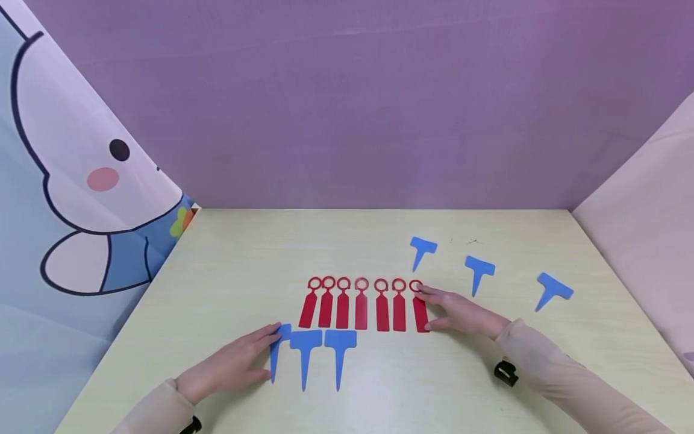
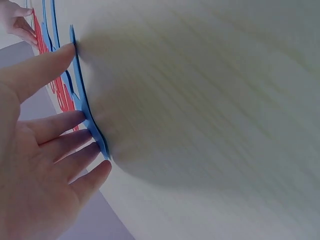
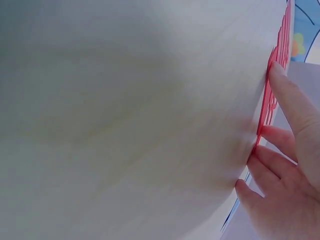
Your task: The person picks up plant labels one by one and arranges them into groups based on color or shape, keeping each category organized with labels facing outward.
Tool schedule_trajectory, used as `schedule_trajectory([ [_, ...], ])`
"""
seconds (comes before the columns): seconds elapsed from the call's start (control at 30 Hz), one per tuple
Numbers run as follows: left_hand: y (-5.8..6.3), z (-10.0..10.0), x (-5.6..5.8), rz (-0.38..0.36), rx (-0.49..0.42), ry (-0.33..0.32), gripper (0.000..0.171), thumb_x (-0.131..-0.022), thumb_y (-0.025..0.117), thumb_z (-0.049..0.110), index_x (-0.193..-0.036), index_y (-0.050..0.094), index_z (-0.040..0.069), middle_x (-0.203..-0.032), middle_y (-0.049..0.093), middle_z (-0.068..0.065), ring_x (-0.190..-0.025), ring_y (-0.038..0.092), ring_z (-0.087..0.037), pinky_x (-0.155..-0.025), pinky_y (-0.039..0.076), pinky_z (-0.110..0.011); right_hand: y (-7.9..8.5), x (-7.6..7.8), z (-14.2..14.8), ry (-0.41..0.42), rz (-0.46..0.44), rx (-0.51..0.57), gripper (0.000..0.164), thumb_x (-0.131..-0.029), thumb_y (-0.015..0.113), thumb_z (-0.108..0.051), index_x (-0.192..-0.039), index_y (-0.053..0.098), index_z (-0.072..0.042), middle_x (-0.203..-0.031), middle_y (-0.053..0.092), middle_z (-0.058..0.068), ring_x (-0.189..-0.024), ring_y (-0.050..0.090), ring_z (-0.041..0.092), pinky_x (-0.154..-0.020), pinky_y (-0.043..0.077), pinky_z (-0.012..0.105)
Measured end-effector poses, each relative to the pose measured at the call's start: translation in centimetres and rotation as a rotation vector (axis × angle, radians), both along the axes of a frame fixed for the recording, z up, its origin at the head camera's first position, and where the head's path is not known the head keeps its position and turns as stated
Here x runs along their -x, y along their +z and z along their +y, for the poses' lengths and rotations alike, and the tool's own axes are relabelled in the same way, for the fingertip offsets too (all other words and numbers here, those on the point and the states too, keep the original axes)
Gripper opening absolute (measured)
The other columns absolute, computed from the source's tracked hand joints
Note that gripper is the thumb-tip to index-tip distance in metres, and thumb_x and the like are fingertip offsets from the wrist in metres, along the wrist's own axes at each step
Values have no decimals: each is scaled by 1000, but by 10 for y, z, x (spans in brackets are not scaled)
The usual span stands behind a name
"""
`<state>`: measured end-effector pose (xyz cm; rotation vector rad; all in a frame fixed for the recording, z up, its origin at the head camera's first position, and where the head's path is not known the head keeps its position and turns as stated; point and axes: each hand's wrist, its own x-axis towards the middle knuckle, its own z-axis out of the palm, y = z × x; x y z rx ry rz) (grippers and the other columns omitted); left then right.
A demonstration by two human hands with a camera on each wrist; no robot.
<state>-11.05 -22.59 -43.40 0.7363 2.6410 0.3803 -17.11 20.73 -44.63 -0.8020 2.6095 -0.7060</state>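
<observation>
Several red tags (image 1: 361, 310), each a flat strip with a ring on top, lie side by side in a row on the table. In front of their left end are three blue T-shaped plant labels (image 1: 306, 340), stems toward the person. My left hand (image 1: 230, 364) touches the leftmost blue label (image 2: 82, 95), its thumb at the stem's tip and its fingers along the crossbar. At the row's other end, my right hand (image 1: 461, 310) rests on the rightmost red tag (image 3: 265, 95), thumb low on the strip, fingertips by the ring. Both hands have fairly straight fingers.
Three more blue labels lie apart at the back right: one (image 1: 423, 250) behind the row, another (image 1: 479, 271) farther right, the third (image 1: 553, 289) near the right side. A purple panel (image 1: 379, 120) stands along the table's (image 1: 228, 259) back edge, with a cartoon-printed cloth (image 1: 70, 199) at left.
</observation>
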Motion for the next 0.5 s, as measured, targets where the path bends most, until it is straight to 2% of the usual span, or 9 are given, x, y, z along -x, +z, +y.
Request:
schedule_trajectory([
  [0.5,-2,0,1,17,-2,-10,68,-74,70,32,-129,43,2,-138,35,-12,-123,36,-30,-96,36,-43,0,1,1,3,48,11,68,-72,73,-23,-128,43,1,-137,35,17,-123,33,38,-91,41,39],
])
